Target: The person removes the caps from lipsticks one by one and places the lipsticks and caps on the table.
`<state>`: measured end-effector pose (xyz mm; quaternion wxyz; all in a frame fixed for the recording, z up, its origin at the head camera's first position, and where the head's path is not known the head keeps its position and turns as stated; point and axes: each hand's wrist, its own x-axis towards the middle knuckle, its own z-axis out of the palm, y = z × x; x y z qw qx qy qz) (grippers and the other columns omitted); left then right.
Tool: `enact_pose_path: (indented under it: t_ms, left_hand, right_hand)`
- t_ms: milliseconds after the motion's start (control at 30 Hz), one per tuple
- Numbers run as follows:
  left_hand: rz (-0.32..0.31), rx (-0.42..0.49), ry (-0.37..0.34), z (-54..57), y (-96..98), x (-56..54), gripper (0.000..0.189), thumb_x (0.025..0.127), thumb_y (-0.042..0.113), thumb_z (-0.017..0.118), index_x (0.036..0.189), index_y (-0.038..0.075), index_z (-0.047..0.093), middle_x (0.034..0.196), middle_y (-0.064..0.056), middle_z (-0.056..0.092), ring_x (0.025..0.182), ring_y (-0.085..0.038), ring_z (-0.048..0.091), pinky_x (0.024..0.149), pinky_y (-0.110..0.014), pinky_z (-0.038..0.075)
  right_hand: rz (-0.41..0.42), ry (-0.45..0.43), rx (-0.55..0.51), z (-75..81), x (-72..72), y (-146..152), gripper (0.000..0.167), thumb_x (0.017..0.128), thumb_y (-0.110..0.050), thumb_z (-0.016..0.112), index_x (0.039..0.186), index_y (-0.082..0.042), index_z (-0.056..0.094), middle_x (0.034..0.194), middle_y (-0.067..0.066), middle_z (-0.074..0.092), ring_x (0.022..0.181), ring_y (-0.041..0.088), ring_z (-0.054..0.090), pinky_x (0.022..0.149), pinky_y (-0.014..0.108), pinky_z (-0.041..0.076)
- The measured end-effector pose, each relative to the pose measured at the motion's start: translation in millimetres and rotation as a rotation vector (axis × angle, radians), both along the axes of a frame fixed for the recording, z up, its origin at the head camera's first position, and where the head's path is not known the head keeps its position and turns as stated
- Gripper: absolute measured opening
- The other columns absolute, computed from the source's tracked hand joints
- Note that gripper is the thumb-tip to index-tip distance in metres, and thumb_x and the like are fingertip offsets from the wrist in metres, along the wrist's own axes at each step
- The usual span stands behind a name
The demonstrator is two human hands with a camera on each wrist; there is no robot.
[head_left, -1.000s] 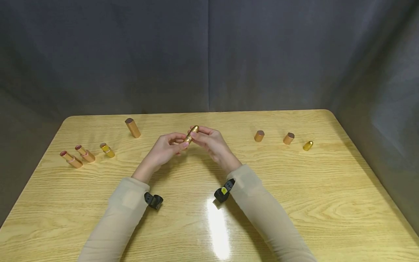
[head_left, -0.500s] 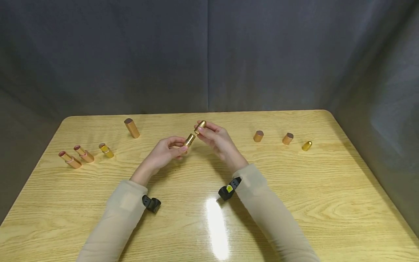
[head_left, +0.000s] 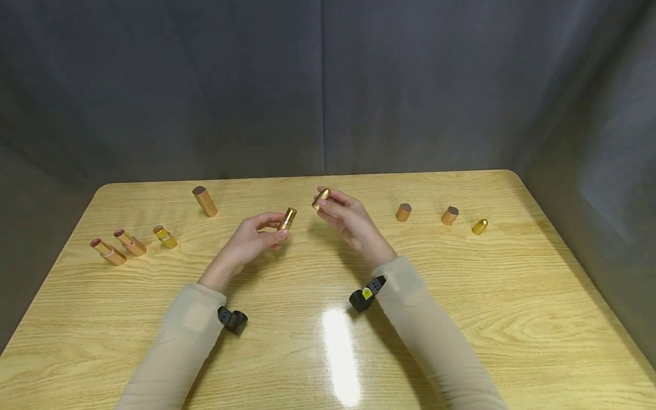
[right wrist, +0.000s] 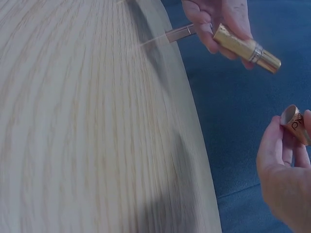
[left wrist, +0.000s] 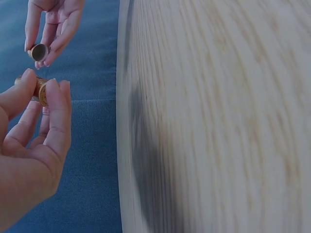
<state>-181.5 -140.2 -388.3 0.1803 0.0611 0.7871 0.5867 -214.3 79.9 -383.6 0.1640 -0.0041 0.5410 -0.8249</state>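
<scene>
- Left hand (head_left: 249, 238) pinches the gold tube (head_left: 288, 218) above the surface (head_left: 287, 353), its long axis tilted, narrow end leaning rightward.
- Right hand (head_left: 351, 221) pinches the gold cap (head_left: 321, 199), near but apart, open mouth roughly toward the tube.

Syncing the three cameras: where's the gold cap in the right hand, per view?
Head: near the picture's centre, gold cap in the right hand's fingers.
Left wrist: upper left, gold cap with its open end toward the camera.
Right wrist: right edge, about mid-height, gold cap.
Shared landmark: the gold tube in the left hand, apart from the cap in all three.
</scene>
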Motion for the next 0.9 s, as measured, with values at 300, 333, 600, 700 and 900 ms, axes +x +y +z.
enact_pose_path:
  t_ms: [300, 333, 600, 700, 900]
  left_hand:
    - [0.030, 0.015, 0.008, -0.2, -9.9, 3.0, 0.048, 0.095, 0.018, 0.059, 0.137, 0.000, 0.044, 0.124, -0.016, 0.050, 0.098, -0.016, 0.059, 0.084, -0.029, 0.057]
    - [0.035, 0.013, 0.011, -0.1, -11.6, 3.3, 0.048, 0.095, 0.018, 0.059, 0.137, 0.000, 0.045, 0.124, -0.015, 0.050, 0.099, -0.016, 0.058, 0.085, -0.030, 0.057]
    - [0.049, -0.038, 0.054, 1.3, -30.3, 6.3, 0.049, 0.096, 0.023, 0.057, 0.136, -0.002, 0.044, 0.126, -0.017, 0.052, 0.099, -0.008, 0.056, 0.092, -0.035, 0.055]
    - [0.060, -0.072, 0.061, 2.1, -36.1, 7.8, 0.048, 0.097, 0.023, 0.056, 0.136, -0.001, 0.045, 0.126, -0.017, 0.053, 0.100, -0.007, 0.054, 0.092, -0.032, 0.053]
    - [0.082, -0.155, 0.075, 1.9, -44.0, 9.4, 0.046, 0.096, 0.023, 0.057, 0.134, -0.001, 0.045, 0.127, -0.017, 0.053, 0.109, -0.018, 0.055, 0.083, -0.016, 0.047]
  right_hand:
    - [0.015, 0.015, -0.009, 0.7, 2.8, 9, 0.045, 0.095, 0.004, 0.046, 0.140, 0.004, 0.040, 0.110, 0.001, 0.064, 0.091, 0.003, 0.064, 0.081, 0.016, 0.054]
    - [0.017, 0.016, -0.011, 0.8, 2.8, 10, 0.045, 0.095, 0.005, 0.046, 0.140, 0.004, 0.039, 0.111, 0.001, 0.064, 0.092, 0.003, 0.065, 0.082, 0.016, 0.054]
    - [0.004, 0.007, 0.038, 2.7, -0.5, 18, 0.049, 0.094, 0.007, 0.047, 0.142, 0.005, 0.036, 0.102, -0.007, 0.064, 0.093, 0.002, 0.064, 0.081, 0.014, 0.053]
    - [0.003, 0.015, 0.073, 3.2, -1.0, 22, 0.049, 0.093, 0.007, 0.048, 0.142, 0.005, 0.037, 0.103, -0.006, 0.063, 0.093, 0.002, 0.063, 0.080, 0.014, 0.053]
    - [0.008, 0.047, 0.138, 1.7, -1.0, 33, 0.049, 0.092, 0.009, 0.049, 0.140, 0.007, 0.038, 0.105, -0.006, 0.061, 0.092, 0.002, 0.063, 0.081, 0.014, 0.053]
